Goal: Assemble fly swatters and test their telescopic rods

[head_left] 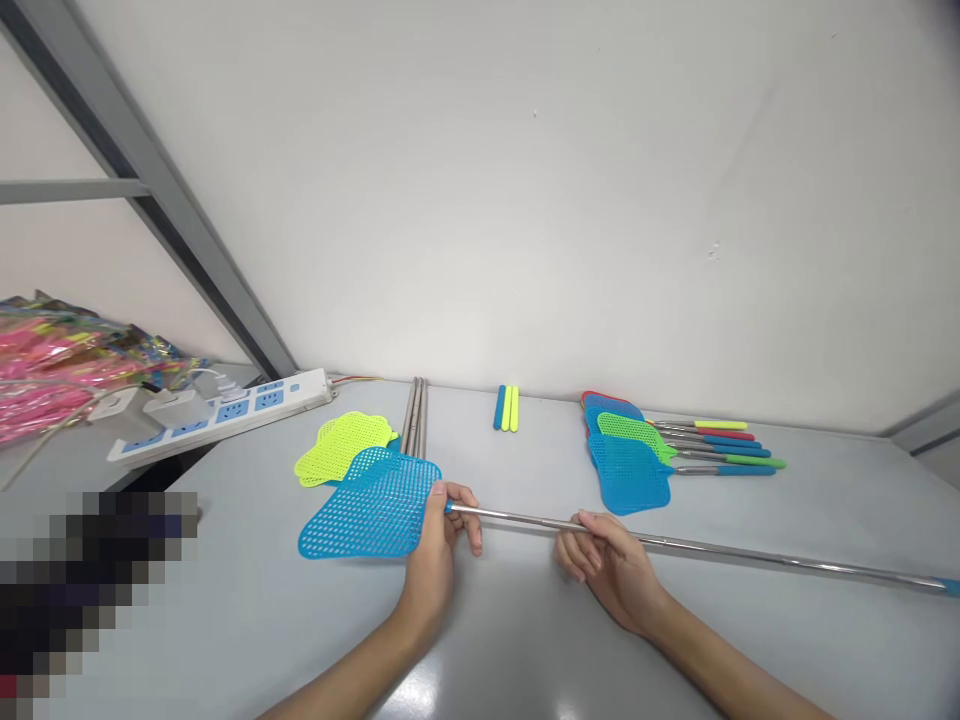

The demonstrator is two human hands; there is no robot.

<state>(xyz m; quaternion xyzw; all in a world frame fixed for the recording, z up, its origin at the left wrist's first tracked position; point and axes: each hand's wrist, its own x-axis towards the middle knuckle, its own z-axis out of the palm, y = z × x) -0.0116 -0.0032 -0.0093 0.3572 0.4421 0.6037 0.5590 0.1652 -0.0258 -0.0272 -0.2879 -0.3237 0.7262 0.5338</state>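
A blue fly swatter point(367, 508) with a long, extended metal rod lies across my two hands above the table. My left hand point(439, 545) grips it where the perforated blue head joins the rod, thumb against the head's edge. Farther along, my right hand point(611, 565) has its fingers curled round the rod, which runs on to a blue handle end at the right edge of the view. Behind the held head lie a yellow-green swatter head point(349, 447) and several bare metal rods point(415, 415).
At the back middle lie a blue grip point(499, 408) and two yellow grips point(510, 408). Several swatters with short rods point(630, 470) are piled at right. A power strip point(225, 415) with plugs and pink plastic-wrapped goods point(67, 360) are at left. A wall stands behind the table point(495, 640).
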